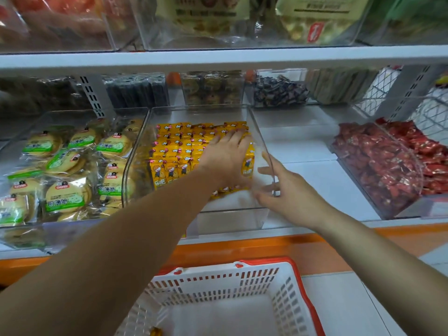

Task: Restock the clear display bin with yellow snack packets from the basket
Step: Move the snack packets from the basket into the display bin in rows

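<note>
Yellow snack packets (pixel 178 151) in rows beneath the flat left hand (pixel 226 157)

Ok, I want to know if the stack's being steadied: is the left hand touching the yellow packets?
Touching. The head view shows the left hand lying flat on the yellow packets inside the clear bin.

My left hand (pixel 228 154) rests flat on the packets (pixel 174 151) in the bin (pixel 230 221); my right hand (pixel 288 190) touches its right wall. The basket (pixel 218 280) sits near.
</note>
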The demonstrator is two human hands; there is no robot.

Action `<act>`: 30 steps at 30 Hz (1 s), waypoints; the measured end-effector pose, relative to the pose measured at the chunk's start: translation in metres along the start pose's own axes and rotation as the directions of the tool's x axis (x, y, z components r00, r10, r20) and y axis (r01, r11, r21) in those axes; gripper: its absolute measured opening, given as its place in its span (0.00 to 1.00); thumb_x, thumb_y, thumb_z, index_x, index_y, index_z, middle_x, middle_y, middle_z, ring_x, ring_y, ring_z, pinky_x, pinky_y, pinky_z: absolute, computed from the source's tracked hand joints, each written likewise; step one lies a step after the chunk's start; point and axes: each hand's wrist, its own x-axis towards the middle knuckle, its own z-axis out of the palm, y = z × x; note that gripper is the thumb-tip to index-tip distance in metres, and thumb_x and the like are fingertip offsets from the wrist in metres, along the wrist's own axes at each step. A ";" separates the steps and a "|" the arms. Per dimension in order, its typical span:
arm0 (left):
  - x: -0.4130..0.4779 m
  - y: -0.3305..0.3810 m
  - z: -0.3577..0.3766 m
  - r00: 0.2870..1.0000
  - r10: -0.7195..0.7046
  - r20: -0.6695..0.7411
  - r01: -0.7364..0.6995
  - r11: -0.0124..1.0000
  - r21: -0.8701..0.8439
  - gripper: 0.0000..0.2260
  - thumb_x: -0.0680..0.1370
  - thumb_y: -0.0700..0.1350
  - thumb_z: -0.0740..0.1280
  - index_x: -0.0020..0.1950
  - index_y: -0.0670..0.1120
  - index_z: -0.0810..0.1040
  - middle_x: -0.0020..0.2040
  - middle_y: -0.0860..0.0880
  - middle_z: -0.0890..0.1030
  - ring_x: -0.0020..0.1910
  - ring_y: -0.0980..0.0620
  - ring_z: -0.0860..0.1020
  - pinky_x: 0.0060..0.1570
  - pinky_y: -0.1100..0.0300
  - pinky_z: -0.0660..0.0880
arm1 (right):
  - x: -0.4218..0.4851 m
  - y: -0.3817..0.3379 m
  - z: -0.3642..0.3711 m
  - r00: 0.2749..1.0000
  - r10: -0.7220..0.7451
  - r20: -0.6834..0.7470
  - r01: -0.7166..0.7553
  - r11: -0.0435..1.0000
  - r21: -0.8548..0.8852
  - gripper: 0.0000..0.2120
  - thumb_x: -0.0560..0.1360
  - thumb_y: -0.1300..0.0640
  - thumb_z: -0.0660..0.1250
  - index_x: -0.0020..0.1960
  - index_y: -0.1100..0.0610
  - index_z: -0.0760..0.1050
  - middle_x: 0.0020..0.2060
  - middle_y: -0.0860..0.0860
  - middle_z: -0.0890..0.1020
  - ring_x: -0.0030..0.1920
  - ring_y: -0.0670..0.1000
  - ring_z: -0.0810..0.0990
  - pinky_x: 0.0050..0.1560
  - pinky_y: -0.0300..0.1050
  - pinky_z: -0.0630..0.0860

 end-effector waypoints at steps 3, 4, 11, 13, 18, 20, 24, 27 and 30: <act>0.005 0.000 0.004 0.999 -0.008 -0.035 0.009 1.000 0.030 0.54 0.65 0.74 0.72 0.81 0.47 0.57 0.81 0.46 0.61 0.79 0.45 0.61 0.77 0.45 0.59 | 0.001 0.004 0.002 1.000 -0.023 -0.004 0.022 1.000 -0.003 0.35 0.68 0.45 0.69 0.57 0.14 0.52 0.48 0.13 0.68 0.49 0.30 0.77 0.43 0.36 0.75; 0.005 0.001 0.005 0.999 -0.007 -0.042 0.009 0.999 0.042 0.54 0.64 0.74 0.72 0.80 0.47 0.58 0.80 0.46 0.62 0.79 0.45 0.61 0.77 0.45 0.60 | 0.001 0.005 0.002 1.000 -0.025 -0.007 0.025 1.000 -0.016 0.33 0.69 0.45 0.69 0.57 0.16 0.53 0.47 0.13 0.68 0.49 0.31 0.77 0.44 0.36 0.75; -0.003 0.000 -0.037 0.990 -0.019 0.137 0.025 0.999 -0.044 0.50 0.68 0.67 0.75 0.82 0.48 0.56 0.81 0.47 0.60 0.80 0.45 0.59 0.77 0.45 0.59 | -0.007 -0.006 0.002 0.993 0.015 -0.116 -0.045 0.965 -0.259 0.29 0.72 0.38 0.70 0.68 0.38 0.62 0.57 0.41 0.79 0.52 0.47 0.80 0.51 0.50 0.78; -0.019 -0.001 -0.067 0.991 -0.056 0.121 0.075 0.984 -0.159 0.40 0.73 0.62 0.73 0.80 0.50 0.62 0.78 0.47 0.67 0.75 0.45 0.67 0.71 0.48 0.67 | -0.015 -0.015 -0.001 0.984 0.080 -0.162 -0.133 0.927 -0.350 0.35 0.71 0.31 0.67 0.72 0.44 0.62 0.63 0.46 0.76 0.58 0.49 0.79 0.52 0.50 0.78; -0.116 0.002 -0.116 1.000 0.022 -0.013 -0.025 0.912 -0.409 0.13 0.78 0.54 0.70 0.60 0.52 0.79 0.53 0.55 0.79 0.50 0.53 0.77 0.44 0.59 0.72 | -0.059 -0.044 -0.011 0.961 0.032 -0.274 -0.144 0.906 -0.398 0.23 0.73 0.35 0.66 0.63 0.46 0.73 0.55 0.43 0.77 0.51 0.47 0.79 0.46 0.46 0.75; -0.166 0.008 -0.111 0.987 0.102 0.123 -0.033 0.884 -0.466 0.09 0.77 0.54 0.70 0.55 0.54 0.80 0.45 0.60 0.79 0.45 0.55 0.79 0.40 0.61 0.72 | -0.078 -0.052 -0.008 0.981 0.012 -0.192 -0.096 0.895 -0.435 0.13 0.71 0.38 0.66 0.51 0.42 0.75 0.48 0.41 0.77 0.46 0.45 0.78 0.43 0.45 0.73; -0.228 0.023 -0.049 0.836 0.178 0.519 0.036 0.926 -0.376 0.13 0.78 0.57 0.69 0.60 0.54 0.78 0.55 0.54 0.83 0.53 0.51 0.79 0.46 0.59 0.71 | -0.102 -0.041 0.023 0.976 0.131 0.175 -0.038 0.889 -0.457 0.08 0.71 0.41 0.69 0.44 0.45 0.75 0.41 0.41 0.80 0.44 0.46 0.79 0.45 0.46 0.77; -0.252 0.030 0.014 0.733 0.087 0.675 0.215 0.911 -0.351 0.18 0.79 0.58 0.69 0.66 0.52 0.75 0.63 0.49 0.81 0.57 0.48 0.79 0.56 0.53 0.76 | -0.113 -0.003 0.071 0.886 0.257 0.385 -0.057 0.886 -0.460 0.08 0.75 0.49 0.70 0.49 0.52 0.80 0.46 0.43 0.81 0.46 0.48 0.80 0.45 0.44 0.76; -0.278 0.030 0.077 0.695 -0.020 0.719 0.323 0.902 -0.287 0.20 0.80 0.57 0.67 0.69 0.49 0.74 0.67 0.47 0.78 0.62 0.45 0.78 0.62 0.50 0.76 | -0.125 0.047 0.123 0.810 0.356 0.466 -0.123 0.880 -0.459 0.11 0.77 0.53 0.70 0.54 0.59 0.79 0.47 0.44 0.76 0.50 0.51 0.79 0.49 0.43 0.72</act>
